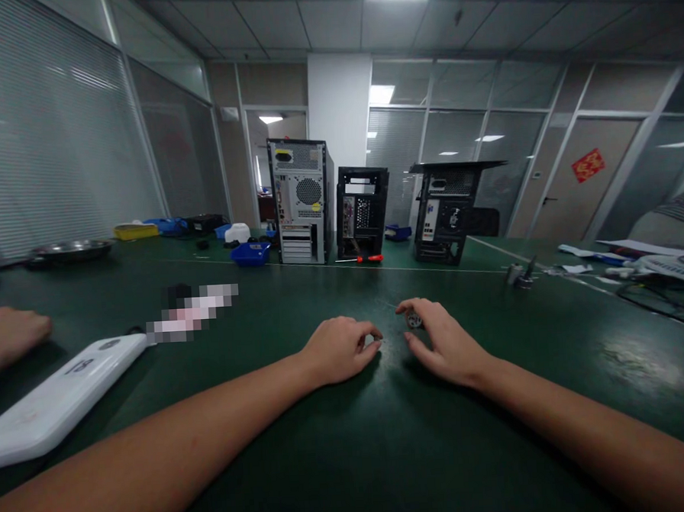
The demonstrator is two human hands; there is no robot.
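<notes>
My left hand (344,349) is low over the green tabletop, its thumb and forefinger pinched together. A tiny pale bit shows at the fingertips, too small to name. To its right, my right hand (441,344) curls its fingers around a small round metal part (415,319), with the thumb held apart below. The part's far side is hidden by the fingers. A short gap lies between the two hands.
Three computer cases (302,201) stand at the back, with a red-handled screwdriver (370,259) in front. A white device (62,393) lies left, beside another person's hand (13,334). Blue trays (251,253) stand farther back; small metal parts (520,275) and papers are at right.
</notes>
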